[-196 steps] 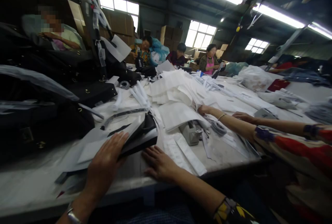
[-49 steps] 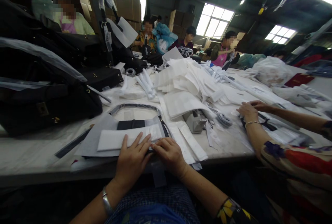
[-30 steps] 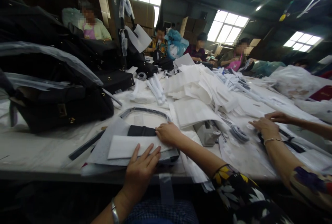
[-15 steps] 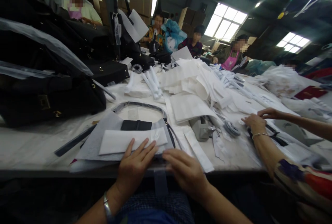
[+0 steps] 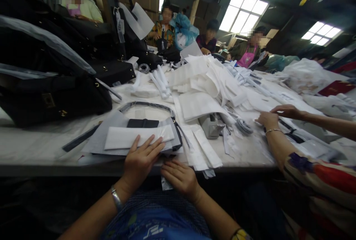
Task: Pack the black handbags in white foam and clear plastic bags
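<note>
My left hand point(image 5: 141, 158) lies open, fingers spread, on a folded white foam sheet point(image 5: 119, 138). Beneath that sheet is a black handbag point(image 5: 177, 140), largely covered by greyish-white wrapping paper point(image 5: 96, 140). A dark flap point(image 5: 143, 123) shows above the foam, and the bag's plastic-wrapped handle point(image 5: 139, 104) arches behind it. At the table edge my right hand point(image 5: 182, 179) is closed, fingers pressed together, below the bag's near side. A translucent strip point(image 5: 166, 184) hangs partly behind its fingers; whether they grip it is hidden.
Black handbags point(image 5: 55, 99) are stacked at left. White sheets point(image 5: 200, 103) and a grey tape dispenser point(image 5: 213, 126) lie right of my work. A co-worker's hands point(image 5: 271, 119) handle dark straps at far right. Several people sit across the table.
My right hand has moved left and down, over the hanging strip. My left hand remains on the foam sheet. The view has shifted slightly, showing more of my lap.
</note>
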The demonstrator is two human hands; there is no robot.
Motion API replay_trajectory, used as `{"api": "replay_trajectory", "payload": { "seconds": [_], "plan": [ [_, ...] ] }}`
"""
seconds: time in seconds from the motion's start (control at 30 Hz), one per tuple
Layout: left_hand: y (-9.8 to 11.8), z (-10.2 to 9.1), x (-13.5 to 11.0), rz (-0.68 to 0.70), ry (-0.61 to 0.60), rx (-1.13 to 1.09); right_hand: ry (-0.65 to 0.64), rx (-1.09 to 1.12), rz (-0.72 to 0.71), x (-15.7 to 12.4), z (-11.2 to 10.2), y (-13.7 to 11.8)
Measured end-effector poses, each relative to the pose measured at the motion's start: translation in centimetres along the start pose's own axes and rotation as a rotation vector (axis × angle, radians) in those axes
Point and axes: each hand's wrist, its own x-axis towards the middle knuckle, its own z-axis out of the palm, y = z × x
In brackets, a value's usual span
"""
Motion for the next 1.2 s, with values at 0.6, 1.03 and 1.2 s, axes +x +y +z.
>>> {"api": "replay_trajectory", "payload": {
  "seconds": [0.6,1.03,1.2],
  "plan": [
    [-0.2,0.5,-0.5,0.037,0.038,0.024,-0.084,0.175,0.184,6.9,-5.4,-0.1],
    [-0.3,0.8,-0.3,0.002,0.132,-0.137,-0.367,0.174,0.615,11.1,-1.0,7.4],
    [-0.4,0.7,-0.1,-0.009,0.158,-0.198,-0.417,0.206,0.668,11.0,0.4,8.8]
  ]
}}
